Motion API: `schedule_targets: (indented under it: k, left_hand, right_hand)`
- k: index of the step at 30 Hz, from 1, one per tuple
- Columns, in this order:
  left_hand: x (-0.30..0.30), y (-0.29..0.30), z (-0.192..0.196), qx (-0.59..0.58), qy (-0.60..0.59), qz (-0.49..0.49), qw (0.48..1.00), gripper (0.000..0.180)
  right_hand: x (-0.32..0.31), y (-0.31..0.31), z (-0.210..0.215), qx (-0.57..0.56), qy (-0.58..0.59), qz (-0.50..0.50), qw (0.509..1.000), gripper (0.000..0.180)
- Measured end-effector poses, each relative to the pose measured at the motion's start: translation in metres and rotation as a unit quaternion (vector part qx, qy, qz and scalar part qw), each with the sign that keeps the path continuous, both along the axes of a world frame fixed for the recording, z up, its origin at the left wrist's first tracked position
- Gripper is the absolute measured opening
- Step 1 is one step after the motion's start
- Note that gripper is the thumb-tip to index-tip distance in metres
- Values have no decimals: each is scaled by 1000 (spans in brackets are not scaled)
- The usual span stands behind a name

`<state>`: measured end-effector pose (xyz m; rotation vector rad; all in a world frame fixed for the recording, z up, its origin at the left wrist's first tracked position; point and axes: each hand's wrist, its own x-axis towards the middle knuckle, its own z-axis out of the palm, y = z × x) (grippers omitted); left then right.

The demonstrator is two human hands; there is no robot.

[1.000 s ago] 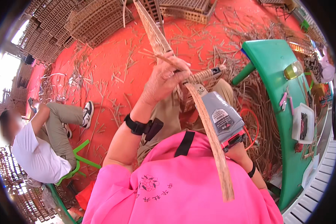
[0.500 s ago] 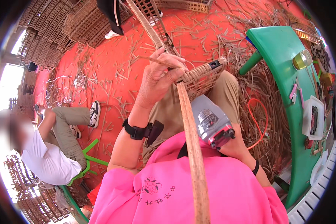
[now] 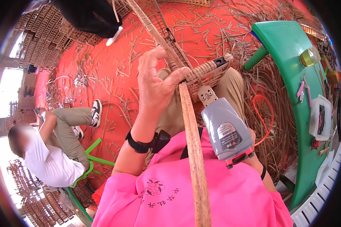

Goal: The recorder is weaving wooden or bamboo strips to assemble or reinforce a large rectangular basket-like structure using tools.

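The half-open left hand touches a ridged woven frame. Below the frame, a boxy grey tool obscures the right hand; its grip is unclear.

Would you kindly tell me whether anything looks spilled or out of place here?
Yes: cut strips lie scattered across the red floor, and longer strips sprawl in a loose heap by the green table, which looks untidy. The woven piece at the left hand shows no clear damage.

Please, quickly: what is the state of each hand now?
Left hand: partly open, thumb against the woven frame.
Right hand: holding the grey power tool; fingers hidden behind it.
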<state>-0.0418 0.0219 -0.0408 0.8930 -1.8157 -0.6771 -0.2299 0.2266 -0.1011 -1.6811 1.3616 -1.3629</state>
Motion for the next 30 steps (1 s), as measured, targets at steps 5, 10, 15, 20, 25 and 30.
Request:
schedule_targets:
  k: [5, 10, 15, 20, 25, 30]
  left_hand:
    - [-2, 9, 15, -203, -59, 163, 964, 25]
    - [12, -5, 36, -233, -249, -84, 936, 12]
    - [14, 3, 54, -72, -301, -109, 945, 15]
    - [11, 10, 57, -30, -304, -88, 948, 17]
    - [6, 21, 45, -53, -291, -51, 954, 15]
    - [3, 27, 34, 1, -199, -40, 979, 19]
  right_hand:
    - [-1, 5, 4, 163, -99, 4, 982, 89]
    - [-2, 5, 12, 134, 38, -21, 990, 93]
    - [-1, 5, 17, 193, -97, -23, 976, 99]
    - [2, 9, 15, 173, -183, -20, 968, 103]
    - [2, 9, 15, 161, -191, -32, 968, 101]
    - [-5, 5, 21, 113, -58, -19, 992, 98]
